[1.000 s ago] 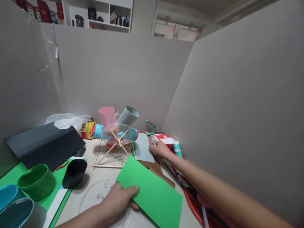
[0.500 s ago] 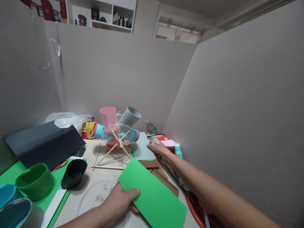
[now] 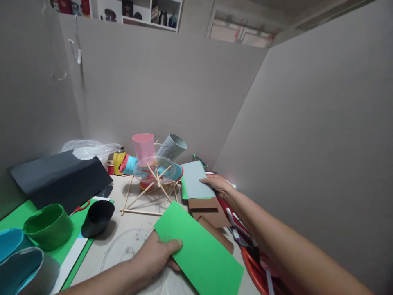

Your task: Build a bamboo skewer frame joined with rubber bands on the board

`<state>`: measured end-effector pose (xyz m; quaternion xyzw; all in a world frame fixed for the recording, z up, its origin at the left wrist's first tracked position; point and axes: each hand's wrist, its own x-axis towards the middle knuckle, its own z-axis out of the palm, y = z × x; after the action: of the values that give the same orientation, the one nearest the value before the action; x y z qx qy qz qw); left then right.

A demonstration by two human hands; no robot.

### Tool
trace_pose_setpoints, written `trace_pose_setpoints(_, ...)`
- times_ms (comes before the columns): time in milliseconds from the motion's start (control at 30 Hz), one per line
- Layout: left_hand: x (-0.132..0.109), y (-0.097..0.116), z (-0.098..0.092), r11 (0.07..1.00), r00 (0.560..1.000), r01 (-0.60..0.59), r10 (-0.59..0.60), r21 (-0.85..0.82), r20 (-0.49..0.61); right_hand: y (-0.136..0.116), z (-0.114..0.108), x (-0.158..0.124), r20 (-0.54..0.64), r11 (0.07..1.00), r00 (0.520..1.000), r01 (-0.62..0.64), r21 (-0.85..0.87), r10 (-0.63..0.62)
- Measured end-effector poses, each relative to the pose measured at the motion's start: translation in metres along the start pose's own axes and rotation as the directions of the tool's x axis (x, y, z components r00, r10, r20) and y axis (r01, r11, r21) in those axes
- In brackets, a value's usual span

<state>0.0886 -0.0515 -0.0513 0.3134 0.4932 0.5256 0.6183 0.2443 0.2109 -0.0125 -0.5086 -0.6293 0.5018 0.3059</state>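
Note:
My left hand is closed on the near edge of a green paper sheet, thumb on top, low over the table. My right hand reaches forward and grips the right edge of a stack of sheets, grey-blue on top with brown ones below it, lifting it off the table. Just left of the stack stands a model of wooden sticks with a clear dome, a pink cup and a grey paper tube.
A dark folded sheet, a green paper ring, a black cone, blue and grey rings and red scissors lie at left. A yellow bottle and plastic bag sit at the back. Grey partition walls enclose the table; a red tray is at right.
My right hand moved from the red packet onto the stack of grey-blue and brown sheets and raised it. The left hand kept hold of the green sheet.

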Motion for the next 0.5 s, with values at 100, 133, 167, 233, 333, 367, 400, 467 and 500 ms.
trace_pose_setpoints(100, 0.000, 0.003, 0.000, 1.000, 1.000, 0.008, -0.008, -0.002, 0.003, -0.014, -0.021, -0.013, -0.090, 0.986, 0.995, -0.021, 0.164, 0.036)
trace_pose_setpoints(133, 0.000, 0.003, 0.000, 1.000, 1.000, 0.015, -0.015, -0.004, 0.002, -0.018, -0.027, -0.018, -0.130, 0.977, 0.991, -0.005, 0.211, 0.034)
trace_pose_setpoints(167, 0.000, 0.004, -0.001, 1.000, 1.000, 0.024, -0.024, -0.008, 0.000, -0.022, -0.034, -0.023, -0.177, 0.966, 0.984, 0.021, 0.257, 0.025)
trace_pose_setpoints(233, 0.001, 0.006, -0.001, 0.999, 0.999, 0.038, -0.038, -0.027, 0.001, -0.030, -0.046, -0.031, -0.281, 0.935, 0.960, 0.102, 0.339, -0.002)
trace_pose_setpoints(333, 0.003, 0.006, -0.002, 0.997, 0.999, 0.048, -0.048, -0.060, 0.002, -0.041, -0.059, -0.044, -0.418, 0.877, 0.908, 0.223, 0.426, -0.028)
trace_pose_setpoints(367, 0.003, 0.006, -0.002, 0.997, 0.999, 0.050, -0.050, -0.065, 0.003, -0.045, -0.062, -0.048, -0.447, 0.856, 0.894, 0.254, 0.451, -0.029)
trace_pose_setpoints(400, 0.003, 0.006, -0.002, 0.996, 0.999, 0.051, -0.051, -0.066, 0.005, -0.048, -0.064, -0.052, -0.466, 0.834, 0.885, 0.277, 0.477, -0.027)
trace_pose_setpoints(467, 0.002, 0.007, -0.003, 0.996, 0.998, 0.049, -0.047, -0.068, 0.031, -0.054, -0.068, -0.063, -0.474, 0.795, 0.880, 0.301, 0.526, -0.020)
trace_pose_setpoints(500, 0.002, 0.007, -0.003, 0.997, 0.998, 0.044, -0.040, -0.070, 0.057, -0.057, -0.068, -0.069, -0.469, 0.780, 0.883, 0.305, 0.547, -0.017)
